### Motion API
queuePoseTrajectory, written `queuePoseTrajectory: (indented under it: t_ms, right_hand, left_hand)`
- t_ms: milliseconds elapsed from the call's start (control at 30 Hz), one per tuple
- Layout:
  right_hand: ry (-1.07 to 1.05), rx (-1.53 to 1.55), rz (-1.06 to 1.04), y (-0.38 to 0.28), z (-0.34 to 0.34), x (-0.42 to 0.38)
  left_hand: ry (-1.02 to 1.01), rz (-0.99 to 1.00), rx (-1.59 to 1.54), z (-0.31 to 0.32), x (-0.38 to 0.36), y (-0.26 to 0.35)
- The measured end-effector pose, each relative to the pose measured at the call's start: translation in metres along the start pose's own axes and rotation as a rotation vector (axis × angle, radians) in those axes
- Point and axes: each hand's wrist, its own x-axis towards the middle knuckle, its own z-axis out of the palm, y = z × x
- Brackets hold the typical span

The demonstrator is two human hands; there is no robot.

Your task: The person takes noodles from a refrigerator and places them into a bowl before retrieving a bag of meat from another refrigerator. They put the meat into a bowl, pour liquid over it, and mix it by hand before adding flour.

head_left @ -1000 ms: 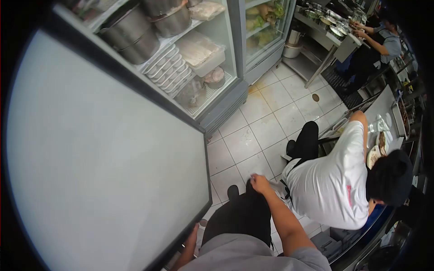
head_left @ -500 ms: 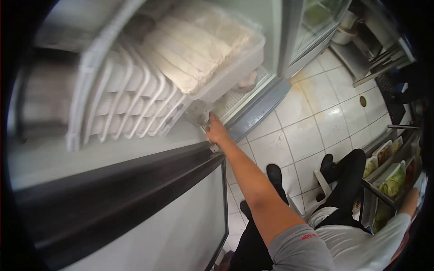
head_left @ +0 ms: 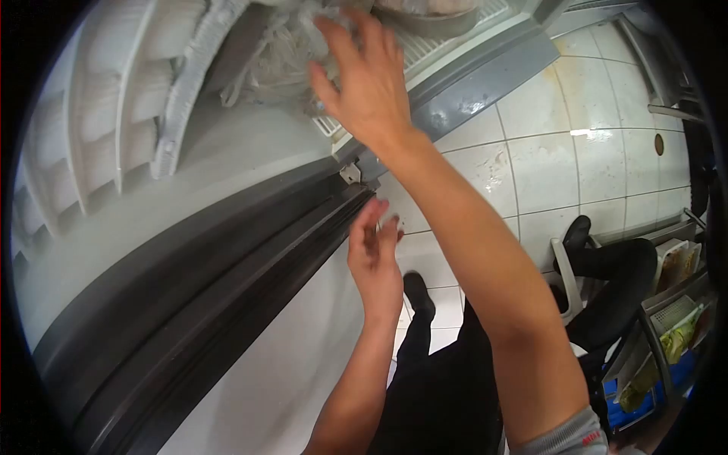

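Note:
My right hand (head_left: 369,89) reaches into the bottom of the fridge with its fingers spread, holding nothing. Right at its fingertips lies a bundle of crumpled clear plastic bags (head_left: 287,57). Lower down, my left hand (head_left: 375,265) hangs beside the dark door edge (head_left: 250,262), palm turned inward and fingers loosely curved apart, with nothing in them. A bowl (head_left: 436,24) with pale food inside sits on the white rack (head_left: 413,53) beyond my right hand.
White ribbed racks (head_left: 121,91) stand to the left inside the fridge. A grey sill (head_left: 485,76) borders the tiled floor (head_left: 538,163). At right, a person's dark-clad leg (head_left: 614,280) is near a white stool (head_left: 565,280) and trays of vegetables (head_left: 679,341).
The view has moved closer to the fridge bottom. My right hand, earlier low near the bags, now has its fingers spread over them. My left hand has come into view.

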Motion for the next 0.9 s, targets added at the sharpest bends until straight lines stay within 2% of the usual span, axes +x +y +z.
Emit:
queuePoseTrajectory:
  t_ms: [100, 200, 300, 400, 467, 500, 533, 567, 633, 733, 833, 900]
  right_hand:
    - [-0.413, -0.335, -0.038, 0.004, 0.014, 0.001]
    - [-0.245, -0.135, -0.034, 0.011, 0.016, -0.01]
    - [-0.345, -0.247, -0.015, 0.019, 0.012, -0.017]
    - [-0.345, -0.168, -0.038, 0.023, 0.0, -0.013]
    - [-0.281, -0.071, 0.071, -0.001, -0.017, 0.01]
    - [-0.257, -0.028, 0.125, -0.011, -0.025, 0.02]
    - [-0.008, 0.195, 0.152, -0.023, -0.013, 0.028]
    - [-0.107, 0.342, 0.256, -0.033, -0.002, 0.036]
    - [-0.308, 0.638, 0.468, -0.053, 0.013, 0.047]
    - [0.057, 0.485, 0.392, -0.071, 0.04, 0.046]
    - [0.059, 0.592, 0.494, -0.073, 0.026, 0.037]
    - [-0.177, 0.808, 0.777, -0.079, -0.036, 0.032]
  left_hand:
    - [0.098, 0.021, -0.165, 0.016, 0.03, 0.003]
    - [0.168, 0.048, -0.312, 0.026, 0.051, 0.004]
    - [0.247, 0.215, -0.237, 0.031, 0.071, 0.025]
    - [0.251, 0.288, -0.339, 0.038, 0.083, 0.063]
    - [0.281, 0.328, -0.375, 0.047, 0.081, 0.094]
    - [0.234, 0.358, -0.38, 0.045, 0.08, 0.097]
    - [0.186, 0.38, -0.388, 0.041, 0.077, 0.096]
    - [0.135, 0.4, -0.399, 0.037, 0.073, 0.094]
    - [0.148, 0.289, -0.409, 0.03, 0.052, 0.08]
    - [0.104, 0.179, -0.333, 0.01, 0.022, 0.049]
    - [0.155, 0.115, -0.237, -0.01, -0.009, 0.031]
    - [0.159, 0.121, -0.203, -0.01, -0.022, 0.038]
